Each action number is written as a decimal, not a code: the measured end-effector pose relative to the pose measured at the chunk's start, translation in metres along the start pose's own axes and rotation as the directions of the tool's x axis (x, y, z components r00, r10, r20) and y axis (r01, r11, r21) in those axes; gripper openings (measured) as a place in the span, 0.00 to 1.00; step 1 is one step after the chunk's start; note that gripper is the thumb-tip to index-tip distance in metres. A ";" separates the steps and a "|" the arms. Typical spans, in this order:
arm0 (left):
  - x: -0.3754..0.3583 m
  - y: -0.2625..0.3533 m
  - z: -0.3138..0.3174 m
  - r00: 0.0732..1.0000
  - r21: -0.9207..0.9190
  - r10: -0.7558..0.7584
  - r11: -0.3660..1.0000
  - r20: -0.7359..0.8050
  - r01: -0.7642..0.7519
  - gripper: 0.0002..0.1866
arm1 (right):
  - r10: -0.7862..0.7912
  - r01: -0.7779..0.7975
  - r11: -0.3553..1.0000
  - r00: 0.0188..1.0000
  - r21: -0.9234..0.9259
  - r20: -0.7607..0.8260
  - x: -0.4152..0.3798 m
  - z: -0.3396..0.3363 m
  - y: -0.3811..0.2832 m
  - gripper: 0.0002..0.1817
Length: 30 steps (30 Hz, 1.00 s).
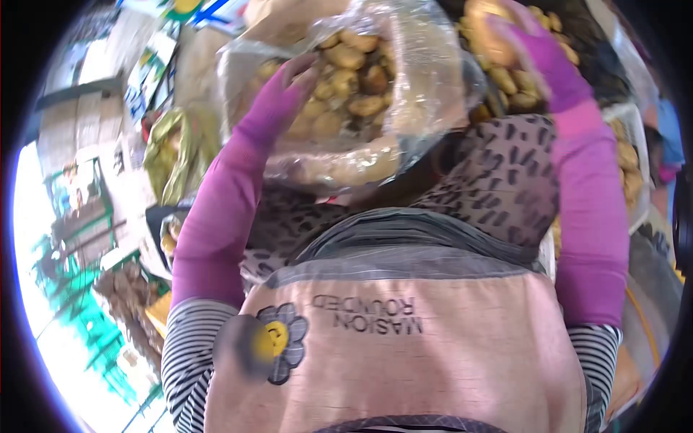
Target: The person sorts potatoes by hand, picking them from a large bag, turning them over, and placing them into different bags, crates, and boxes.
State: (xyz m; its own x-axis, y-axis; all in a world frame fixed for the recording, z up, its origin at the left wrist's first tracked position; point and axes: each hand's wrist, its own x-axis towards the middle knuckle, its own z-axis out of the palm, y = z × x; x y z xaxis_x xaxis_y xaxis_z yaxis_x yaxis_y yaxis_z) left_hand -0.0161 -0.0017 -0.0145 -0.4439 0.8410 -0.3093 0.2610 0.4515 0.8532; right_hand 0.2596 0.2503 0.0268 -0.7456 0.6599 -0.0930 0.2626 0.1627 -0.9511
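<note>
My left hand, in a purple sleeve, is over the left side of a carton lined with clear plastic. Its fingers are stretched out and apart, with nothing visible in them. Small brown potatoes lie inside the liner, just right of the fingertips. My right hand is at the upper right, its fingers around a large, smooth, tan potato. This potato is slightly blurred and is above a heap of smaller yellowish potatoes on dark sheeting.
A white crate with more potatoes stands to the right, beyond my right forearm. An olive-green sack slumps left of the carton. My knees in spotted trousers are close to the carton's near side. Green racks appear at the far left.
</note>
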 end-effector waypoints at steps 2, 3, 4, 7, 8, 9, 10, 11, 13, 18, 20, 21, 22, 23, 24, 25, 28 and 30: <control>0.016 -0.036 -0.030 0.996 -0.015 -0.086 0.996 -0.013 0.086 0.24 | 0.042 -0.079 0.941 0.992 -0.330 -0.119 0.023 -0.055 0.068 0.26; 0.023 -0.070 -0.041 0.998 0.059 -0.055 0.997 0.005 0.054 0.24 | 0.004 -0.047 0.943 0.992 -0.329 -0.129 0.025 -0.058 0.076 0.25; 0.026 -0.092 -0.049 0.999 0.170 -0.010 0.986 0.053 0.001 0.24 | -0.025 -0.028 0.941 0.988 -0.337 -0.151 0.020 -0.065 0.078 0.25; 0.047 -0.150 -0.063 0.921 0.562 0.226 0.738 0.316 -0.374 0.23 | -0.133 0.023 0.931 0.951 -0.365 -0.279 -0.010 -0.077 0.064 0.23; 0.037 -0.109 -0.040 0.969 0.129 -0.209 0.973 0.134 0.192 0.21 | -0.170 0.012 0.911 0.922 -0.413 -0.348 -0.031 -0.095 0.054 0.23; 0.044 -0.123 -0.044 0.958 0.030 -0.243 0.970 0.154 0.241 0.20 | -0.130 0.000 0.953 0.904 -0.302 -0.408 -0.057 -0.121 0.060 0.23; 0.050 -0.135 -0.046 0.945 -0.069 -0.276 0.954 0.175 0.292 0.19 | -0.102 0.015 0.982 0.878 -0.187 -0.468 -0.088 -0.147 0.076 0.23; 0.056 -0.148 -0.049 0.931 -0.164 -0.309 0.925 0.195 0.342 0.19 | -0.130 -0.147 0.891 0.825 -0.431 -0.551 -0.121 -0.172 0.085 0.23; 0.055 -0.131 -0.047 0.947 0.041 -0.281 0.960 0.156 0.278 0.23 | -0.193 -0.398 0.661 0.729 -0.636 -0.657 -0.202 -0.203 0.107 0.23; 0.081 -0.162 -0.047 0.965 -0.005 -0.112 0.993 0.235 0.116 0.24 | 0.120 -0.710 0.545 0.592 -0.446 -0.797 -0.326 -0.135 0.137 0.24; 0.084 -0.156 -0.046 0.957 0.001 -0.151 0.988 0.246 0.156 0.24 | 0.253 -0.560 0.676 0.787 -0.479 -0.562 -0.325 -0.091 0.148 0.23; 0.086 -0.145 -0.045 0.949 0.011 -0.198 0.979 0.244 0.201 0.24 | 0.311 -0.514 0.734 0.835 -0.444 -0.454 -0.317 -0.064 0.160 0.22; 0.089 -0.139 -0.043 0.940 0.010 -0.248 0.967 0.235 0.253 0.24 | 0.354 -0.468 0.783 0.877 -0.410 -0.325 -0.311 -0.047 0.175 0.21; 0.109 -0.151 -0.056 0.949 0.273 -0.053 0.961 0.311 -0.036 0.23 | 0.394 -0.495 0.778 0.864 -0.387 -0.314 -0.304 -0.047 0.179 0.21; 0.140 -0.172 -0.084 0.896 0.487 0.099 0.811 0.433 -0.325 0.23 | 0.440 -0.527 0.769 0.847 -0.361 -0.299 -0.298 -0.045 0.181 0.21; 0.154 -0.154 -0.086 0.896 0.546 0.131 0.752 0.425 -0.369 0.23 | 0.485 -0.559 0.758 0.828 -0.338 -0.281 -0.292 -0.045 0.182 0.21; 0.178 -0.026 -0.044 0.987 0.221 -0.132 0.969 0.092 0.109 0.23 | 0.564 -0.610 0.732 0.792 -0.303 -0.232 -0.277 -0.045 0.164 0.21; 0.201 0.035 -0.023 0.992 0.133 -0.034 0.991 0.124 0.018 0.23 | 0.585 -0.654 0.614 0.753 -0.441 -0.302 -0.274 -0.041 0.189 0.22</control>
State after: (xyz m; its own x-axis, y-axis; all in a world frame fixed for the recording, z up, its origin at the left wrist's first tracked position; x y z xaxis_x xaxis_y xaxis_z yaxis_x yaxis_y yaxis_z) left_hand -0.1161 0.1758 -0.0373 -0.3426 0.8555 -0.3881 0.3651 0.5019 0.7841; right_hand 0.5384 0.1297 -0.1150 -0.2228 0.8135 -0.5372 0.9192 -0.0081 -0.3936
